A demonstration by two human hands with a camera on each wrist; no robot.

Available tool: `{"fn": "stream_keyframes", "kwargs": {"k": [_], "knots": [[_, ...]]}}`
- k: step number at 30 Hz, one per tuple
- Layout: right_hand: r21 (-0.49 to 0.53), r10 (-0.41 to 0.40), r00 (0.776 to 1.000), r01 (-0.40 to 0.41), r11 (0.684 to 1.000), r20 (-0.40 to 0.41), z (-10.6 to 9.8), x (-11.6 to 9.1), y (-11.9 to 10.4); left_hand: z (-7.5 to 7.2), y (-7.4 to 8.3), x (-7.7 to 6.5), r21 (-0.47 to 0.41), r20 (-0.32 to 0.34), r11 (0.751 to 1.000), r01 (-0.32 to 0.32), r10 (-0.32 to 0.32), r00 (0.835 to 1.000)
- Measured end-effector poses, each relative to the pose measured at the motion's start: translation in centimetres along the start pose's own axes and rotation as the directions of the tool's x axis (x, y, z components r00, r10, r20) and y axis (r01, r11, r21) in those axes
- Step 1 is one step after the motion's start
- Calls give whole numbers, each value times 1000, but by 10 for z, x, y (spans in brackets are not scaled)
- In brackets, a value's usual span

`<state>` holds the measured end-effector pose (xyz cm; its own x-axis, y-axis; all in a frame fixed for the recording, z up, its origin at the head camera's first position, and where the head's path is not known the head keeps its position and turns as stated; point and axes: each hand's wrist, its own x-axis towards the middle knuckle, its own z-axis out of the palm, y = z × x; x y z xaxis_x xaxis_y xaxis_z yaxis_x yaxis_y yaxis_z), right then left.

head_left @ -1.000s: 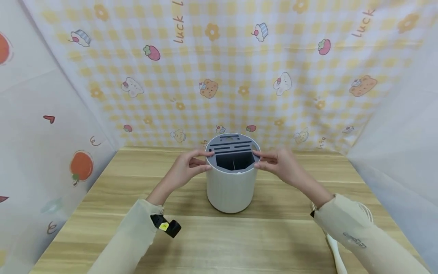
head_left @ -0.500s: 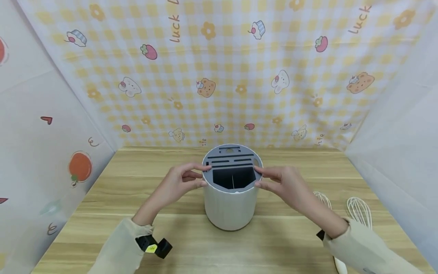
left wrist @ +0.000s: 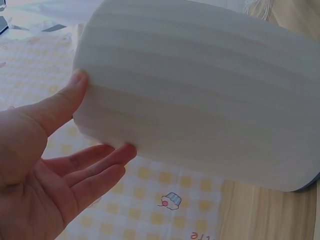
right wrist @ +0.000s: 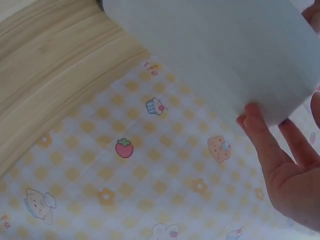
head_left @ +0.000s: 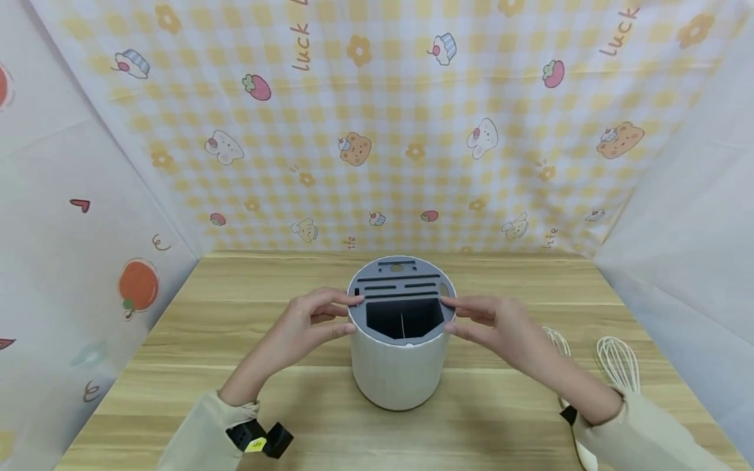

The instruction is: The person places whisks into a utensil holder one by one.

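A white cylindrical knife holder [head_left: 396, 376] stands upright on the wooden table, in the middle of the head view. Its grey top insert [head_left: 400, 281] has narrow slots toward the back and a wide dark opening at the front, split by a thin divider. On the left side of the rim, my left hand [head_left: 306, 320] grips with thumb and fingers. Opposite it, my right hand [head_left: 497, 327] holds the rim the same way, index finger on the grey top. Both wrist views show fingertips against the holder's smooth white wall [left wrist: 200, 100].
Two white wire whisks lie at the right, one whisk [head_left: 618, 363] beside my right forearm and the other whisk [head_left: 556, 340] partly behind it. A checked yellow cloth [head_left: 412, 118] hangs behind the table [head_left: 265, 275], with pale sheets at both sides.
The knife holder has come toward me across the table, with both hands keeping their hold on its rim. The whisk heads have come out from behind my right sleeve.
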<state>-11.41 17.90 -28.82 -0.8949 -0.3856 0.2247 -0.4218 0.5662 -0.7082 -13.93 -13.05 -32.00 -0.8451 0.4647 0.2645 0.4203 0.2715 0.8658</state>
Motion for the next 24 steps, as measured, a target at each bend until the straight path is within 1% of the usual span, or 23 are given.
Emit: {"fn": "stream_keyframes", "kwargs": {"k": [2,3,7,8,11,14,19,23,24], "knots": [[91,45,999,-47,995,28,-6,1,3,0,-1,0,-3,2,1000,-8,8,1000],[112,65,997,-68,991,29,-10,2,5,0,-2,0,-5,4,1000,-13,13,1000],[120,114,993,-114,986,4,-29,3,17,-1,-3,0,0,0,1000,-26,26,1000],[140,124,992,-124,982,7,-35,3,22,-1,-3,0,0,-3,1000,-25,25,1000],[259,143,988,-153,954,56,-53,1,38,-2,-2,-1,1,-9,1000,-14,14,1000],[377,157,982,-187,907,109,-69,-4,59,-2,-1,-1,2,-10,1000,-10,10,1000],[395,224,961,-271,878,161,-87,-20,93,-2,-1,-1,0,-9,1000,-18,18,1000],[418,252,946,-317,851,203,-96,-35,115,-1,-2,0,0,-6,1000,-25,25,1000],[420,252,944,-321,849,211,-97,-39,120,-1,-2,1,-1,-6,1000,-28,28,1000]]}}
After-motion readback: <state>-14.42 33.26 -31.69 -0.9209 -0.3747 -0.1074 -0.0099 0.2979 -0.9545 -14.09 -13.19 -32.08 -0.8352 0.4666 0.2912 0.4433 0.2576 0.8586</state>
